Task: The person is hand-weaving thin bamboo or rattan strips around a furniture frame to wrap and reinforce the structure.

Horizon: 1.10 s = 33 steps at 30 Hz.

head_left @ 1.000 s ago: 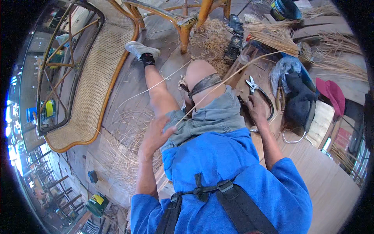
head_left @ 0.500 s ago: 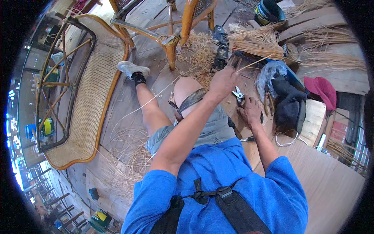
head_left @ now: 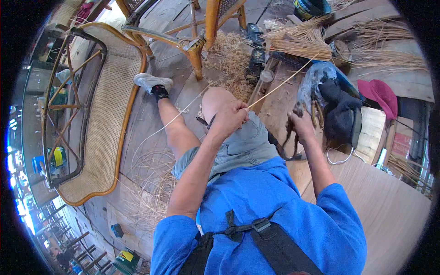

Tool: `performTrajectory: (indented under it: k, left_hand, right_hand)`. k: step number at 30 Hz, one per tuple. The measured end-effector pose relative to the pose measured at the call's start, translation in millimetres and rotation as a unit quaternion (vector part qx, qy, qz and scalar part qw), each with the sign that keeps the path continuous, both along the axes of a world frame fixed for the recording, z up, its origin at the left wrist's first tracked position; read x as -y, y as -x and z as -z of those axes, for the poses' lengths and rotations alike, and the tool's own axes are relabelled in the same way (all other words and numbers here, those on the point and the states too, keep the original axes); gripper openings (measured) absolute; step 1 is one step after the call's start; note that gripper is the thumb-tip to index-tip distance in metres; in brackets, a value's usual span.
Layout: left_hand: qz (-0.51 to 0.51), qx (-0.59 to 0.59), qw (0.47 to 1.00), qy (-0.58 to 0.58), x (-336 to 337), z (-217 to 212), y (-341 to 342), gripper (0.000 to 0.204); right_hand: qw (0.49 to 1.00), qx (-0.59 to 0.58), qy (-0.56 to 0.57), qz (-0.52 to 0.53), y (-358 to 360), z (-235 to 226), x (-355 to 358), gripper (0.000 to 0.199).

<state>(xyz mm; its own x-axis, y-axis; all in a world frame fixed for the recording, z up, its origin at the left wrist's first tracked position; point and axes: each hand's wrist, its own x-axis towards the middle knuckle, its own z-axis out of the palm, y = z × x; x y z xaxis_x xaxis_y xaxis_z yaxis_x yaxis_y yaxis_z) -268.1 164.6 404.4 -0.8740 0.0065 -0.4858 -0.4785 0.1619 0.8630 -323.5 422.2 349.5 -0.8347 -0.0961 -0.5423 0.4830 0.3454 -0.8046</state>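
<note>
My left hand (head_left: pixel 230 120) is over my thigh, its fingers pinched on a thin rattan strip (head_left: pixel 283 83). The strip slants up and right to a bundle of rattan strips (head_left: pixel 300 44). My right hand (head_left: pixel 302 124) is raised beside a black cloth bag (head_left: pixel 337 120), its fingers curled round a dark, limp strap (head_left: pixel 286 145) that hangs in a loop. What else that hand may hold is blurred. A dark band (head_left: pixel 201 121) shows at my knee, partly behind my left hand. A long pale strand (head_left: pixel 172 120) runs past my shin to the floor.
A cane-woven rattan seat frame (head_left: pixel 107 110) lies at the left. A rattan chair (head_left: pixel 195 50) stands ahead, beside shavings (head_left: pixel 229 59). Loose strands (head_left: pixel 153 188) tangle on the floor. A red cap (head_left: pixel 379 97), clear plastic bag (head_left: pixel 316 80) and dark bucket (head_left: pixel 311 8) are to the right.
My left hand has drawn back toward me and left with the rattan strip. My right hand has lifted from beside the pruning shears, now with the dark strap; the shears no longer show there.
</note>
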Motion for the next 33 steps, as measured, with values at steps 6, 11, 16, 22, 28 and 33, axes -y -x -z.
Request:
performTrajectory:
  k: [6, 11, 16, 22, 28, 33]
  left_hand:
    - [0.019, 0.006, 1.000, 0.004, -1, -4, -20, 0.022]
    - [0.030, -0.010, 0.998, 0.057, 17, -25, -55, 0.020]
    - [0.027, -0.019, 0.981, 0.190, 66, -16, -99, 0.019]
    - [-0.036, 0.098, 0.986, 0.129, 98, -6, -128, 0.025]
    - [-0.006, 0.024, 1.000, -0.006, 43, -18, -100, 0.025]
    - [-0.024, 0.040, 0.990, -0.135, 14, -26, -74, 0.026]
  right_hand:
    - [0.928, -0.021, 0.329, 0.171, 45, -16, 28, 0.011]
    - [0.903, -0.145, 0.325, 0.239, 77, -34, 27, 0.007]
    - [0.877, -0.298, 0.246, 0.287, 106, -51, -16, 0.007]
    - [0.858, -0.421, 0.074, 0.285, 127, -56, -70, 0.009]
    - [0.988, -0.069, -0.096, 0.101, 113, -87, -117, 0.035]
    - [0.963, 0.007, -0.145, -0.225, 1, -92, -12, 0.035]
